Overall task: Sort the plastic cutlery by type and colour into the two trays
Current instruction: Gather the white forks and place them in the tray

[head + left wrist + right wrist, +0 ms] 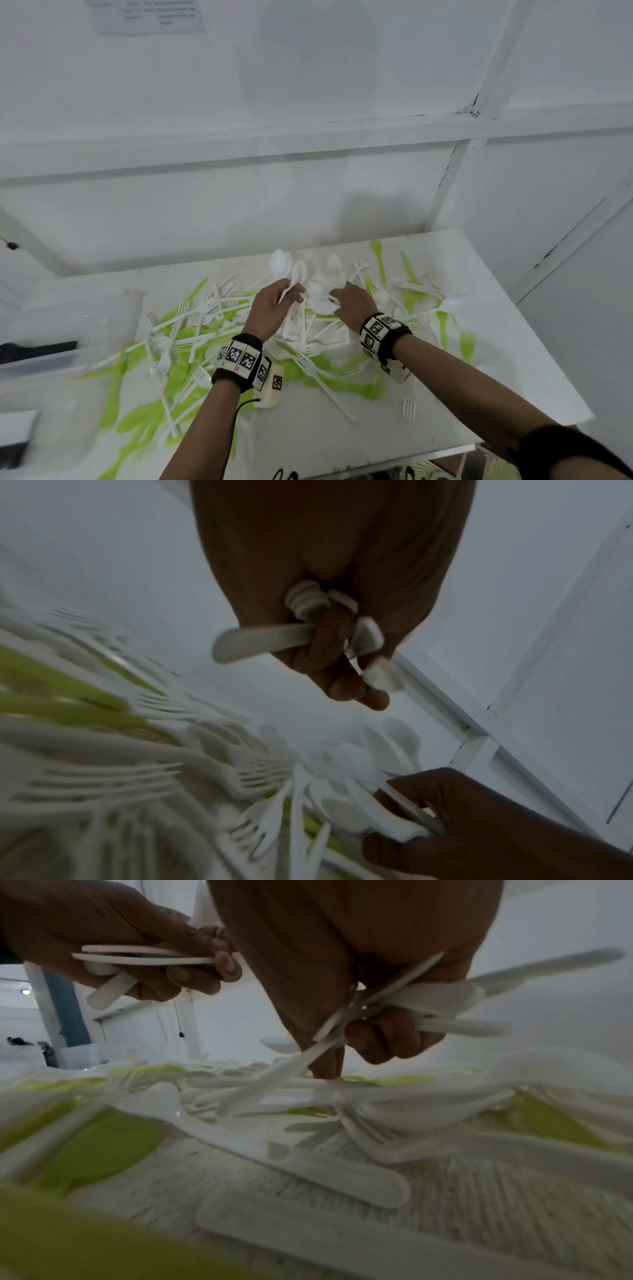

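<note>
White and lime-green plastic forks, spoons and knives lie in a mixed heap (212, 329) across the white table (479, 377). My left hand (274, 301) is raised over the heap's far middle and grips a bundle of white spoons (291, 270), their handles (260, 639) sticking out of my fist. Just to its right, my right hand (349, 301) is down in the heap and grips several white spoons (435, 1001), with one finger touching the pile. Clear plastic trays (78, 318) stand blurred at the table's left.
A white panelled wall (308, 171) rises right behind the table. The table's right edge (534, 335) and near edge (428, 448) are close. Green forks and spoons (466, 346) lie scattered to the right of my right wrist.
</note>
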